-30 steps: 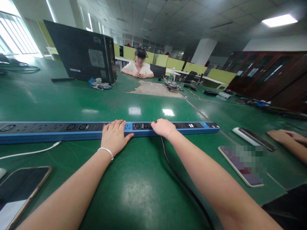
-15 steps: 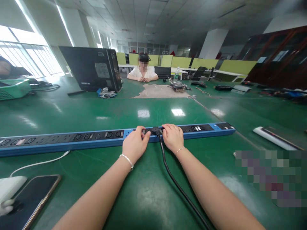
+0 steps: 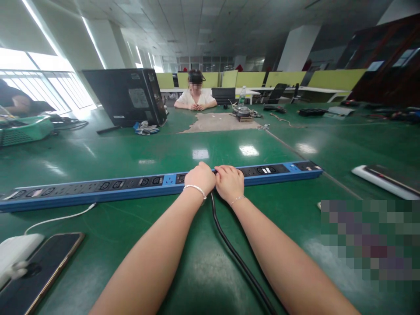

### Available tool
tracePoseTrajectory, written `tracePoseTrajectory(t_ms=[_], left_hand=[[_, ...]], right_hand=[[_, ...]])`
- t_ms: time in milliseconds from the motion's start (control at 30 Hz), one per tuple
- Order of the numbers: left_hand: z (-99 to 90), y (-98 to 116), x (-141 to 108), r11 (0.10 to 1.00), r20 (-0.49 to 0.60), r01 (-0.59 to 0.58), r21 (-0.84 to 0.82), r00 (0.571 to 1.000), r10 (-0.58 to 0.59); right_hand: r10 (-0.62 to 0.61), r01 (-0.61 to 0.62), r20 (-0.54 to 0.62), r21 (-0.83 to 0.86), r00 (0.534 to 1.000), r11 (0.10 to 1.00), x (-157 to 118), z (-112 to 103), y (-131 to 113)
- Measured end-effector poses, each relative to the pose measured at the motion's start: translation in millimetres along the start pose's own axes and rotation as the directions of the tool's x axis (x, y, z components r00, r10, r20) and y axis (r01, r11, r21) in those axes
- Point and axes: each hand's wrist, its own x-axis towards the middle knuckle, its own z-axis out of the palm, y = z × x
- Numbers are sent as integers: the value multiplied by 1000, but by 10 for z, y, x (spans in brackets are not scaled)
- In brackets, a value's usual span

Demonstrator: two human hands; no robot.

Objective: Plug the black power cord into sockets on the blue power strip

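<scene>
A long blue and black power strip [image 3: 131,184] lies across the green table. Over its middle, my left hand [image 3: 200,177] and my right hand [image 3: 229,181] meet, both with curled fingers around a black plug that they almost fully cover. From between them a thick black cable [image 3: 229,247] runs down toward the bottom edge. A bracelet circles each wrist. Sockets show on the strip to both sides of my hands.
A phone [image 3: 49,267] and a white adapter [image 3: 19,247] lie at the lower left. Farther back are a black computer case [image 3: 124,96], gloves [image 3: 146,127], a green basket [image 3: 28,130] and a seated person [image 3: 196,98]. A white device [image 3: 383,181] is at right.
My left hand has moved right and closed over the plug, which was visible between my hands before. My right hand has shifted slightly left against it.
</scene>
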Motion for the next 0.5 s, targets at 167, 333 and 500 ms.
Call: tracePoseTrajectory(t_ms=[167,333,500], left_hand=[[-2,-7,-1,998,-2,-42,52,999,42],[-318,189,-63,999,-145,-51,1,988,51],[-680,206,-91,981,-277,-177,-80,949,149]], right_hand=[[7,-7,-7,-6,1000,1000,-4,10,-6],[-4,5,16,-37,1000,999,-10,-31,-20],[-5,5,-1,-26,1000,1000,-10,-31,-18]])
